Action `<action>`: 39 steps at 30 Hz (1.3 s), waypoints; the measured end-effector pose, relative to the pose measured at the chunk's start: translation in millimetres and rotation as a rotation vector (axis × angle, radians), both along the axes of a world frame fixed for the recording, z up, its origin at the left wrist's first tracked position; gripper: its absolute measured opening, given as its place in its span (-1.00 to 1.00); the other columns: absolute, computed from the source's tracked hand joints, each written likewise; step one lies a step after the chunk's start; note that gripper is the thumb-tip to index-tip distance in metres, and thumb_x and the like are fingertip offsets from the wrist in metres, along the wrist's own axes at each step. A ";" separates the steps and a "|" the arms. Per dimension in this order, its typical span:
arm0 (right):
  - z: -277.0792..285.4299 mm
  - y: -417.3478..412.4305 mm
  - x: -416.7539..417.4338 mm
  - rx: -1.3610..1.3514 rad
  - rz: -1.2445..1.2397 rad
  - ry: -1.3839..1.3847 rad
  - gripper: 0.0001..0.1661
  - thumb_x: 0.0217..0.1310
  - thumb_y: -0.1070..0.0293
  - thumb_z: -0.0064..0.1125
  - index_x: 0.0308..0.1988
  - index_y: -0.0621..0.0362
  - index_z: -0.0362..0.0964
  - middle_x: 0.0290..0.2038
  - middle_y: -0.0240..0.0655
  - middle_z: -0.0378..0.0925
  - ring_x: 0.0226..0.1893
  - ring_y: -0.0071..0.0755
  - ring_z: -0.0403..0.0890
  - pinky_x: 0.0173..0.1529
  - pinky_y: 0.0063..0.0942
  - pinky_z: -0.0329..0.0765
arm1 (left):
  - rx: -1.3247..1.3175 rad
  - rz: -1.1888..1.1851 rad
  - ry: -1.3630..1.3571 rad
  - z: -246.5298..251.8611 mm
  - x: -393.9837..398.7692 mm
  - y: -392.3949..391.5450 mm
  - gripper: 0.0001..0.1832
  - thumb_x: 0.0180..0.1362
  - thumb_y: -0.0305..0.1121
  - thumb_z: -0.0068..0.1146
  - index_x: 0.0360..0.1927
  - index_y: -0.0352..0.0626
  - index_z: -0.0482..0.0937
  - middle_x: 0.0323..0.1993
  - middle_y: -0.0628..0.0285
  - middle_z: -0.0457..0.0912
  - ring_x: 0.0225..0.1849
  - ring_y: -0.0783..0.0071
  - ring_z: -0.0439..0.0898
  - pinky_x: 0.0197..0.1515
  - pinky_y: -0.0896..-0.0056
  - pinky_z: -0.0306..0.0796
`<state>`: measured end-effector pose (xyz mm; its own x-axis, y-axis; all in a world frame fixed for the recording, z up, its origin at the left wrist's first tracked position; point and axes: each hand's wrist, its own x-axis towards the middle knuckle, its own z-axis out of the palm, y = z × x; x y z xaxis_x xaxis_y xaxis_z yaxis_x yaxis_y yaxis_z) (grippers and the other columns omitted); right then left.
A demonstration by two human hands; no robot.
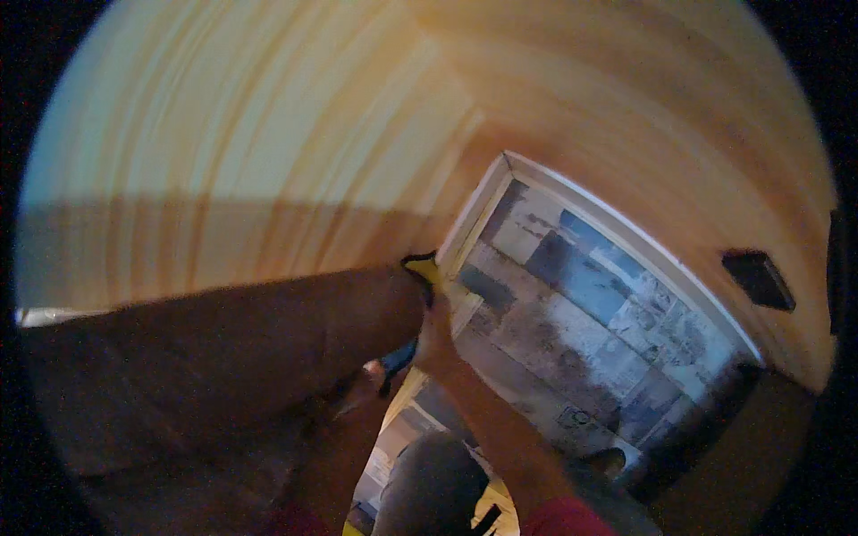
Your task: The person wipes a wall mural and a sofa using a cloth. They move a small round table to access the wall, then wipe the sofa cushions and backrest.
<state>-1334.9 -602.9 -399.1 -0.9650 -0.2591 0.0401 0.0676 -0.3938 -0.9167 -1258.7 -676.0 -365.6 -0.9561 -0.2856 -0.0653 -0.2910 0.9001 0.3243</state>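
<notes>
My right arm reaches forward over the floor, and my right hand (437, 345) is beside the end of a dark brown upholstered piece (221, 348), probably a sofa. A yellow-and-black object (422, 266) extends past its fingers, close to the room corner; its kind is too blurred to tell. My left hand (375, 375) is lower and to the left, partly in shadow against the brown upholstery. It is around a blue-and-black object (400, 358), perhaps a handle. Whether the two objects are joined is hidden by my right hand.
Patchwork-patterned floor (570, 321) runs up to a white baseboard (603, 201). A streaky, yellowish wall (268, 154) rises behind the sofa. A dark rectangular fitting (759, 279) is on the right wall. Dark brown furniture (730, 435) stands at lower right. My grey-clad knee (432, 482) is below.
</notes>
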 end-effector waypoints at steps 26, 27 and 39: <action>2.3 24.6 78.8 0.901 0.180 0.656 -0.29 -0.11 0.39 0.20 0.13 0.30 0.28 0.29 -0.04 0.11 0.29 0.14 0.09 0.40 -0.12 0.00 | 0.272 -0.148 0.206 30.9 117.2 10.2 -0.68 0.06 -0.34 0.14 -0.12 -0.26 0.51 -0.16 -0.11 0.54 -0.11 -0.10 0.51 -0.08 0.05 0.40; 11.7 25.2 80.2 0.945 0.210 0.657 -0.31 -0.12 0.39 0.20 0.11 0.30 0.31 0.28 -0.06 0.14 0.29 0.12 0.10 0.40 -0.13 0.00 | 0.283 -0.103 0.291 30.4 127.1 9.7 -0.67 0.05 -0.33 0.14 -0.11 -0.26 0.50 -0.23 -0.08 0.59 -0.17 -0.11 0.54 -0.15 0.02 0.43; -5.6 21.3 52.1 0.865 0.331 0.927 -0.44 -0.24 0.34 0.26 -0.11 0.33 0.43 0.08 -0.04 0.32 0.19 0.10 0.21 0.33 -0.03 0.08 | -0.005 0.115 0.436 -12.8 172.4 12.8 -0.61 -0.11 -0.40 0.26 -0.13 -0.16 0.48 -0.06 0.04 0.43 0.05 0.03 0.36 0.12 0.03 0.18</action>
<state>-1282.8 -581.6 -404.6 -0.5547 -0.7536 0.3527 -0.7414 0.2552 -0.6207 -1086.4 -663.2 -378.4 -0.8559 -0.3910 0.3385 -0.2262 0.8716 0.4349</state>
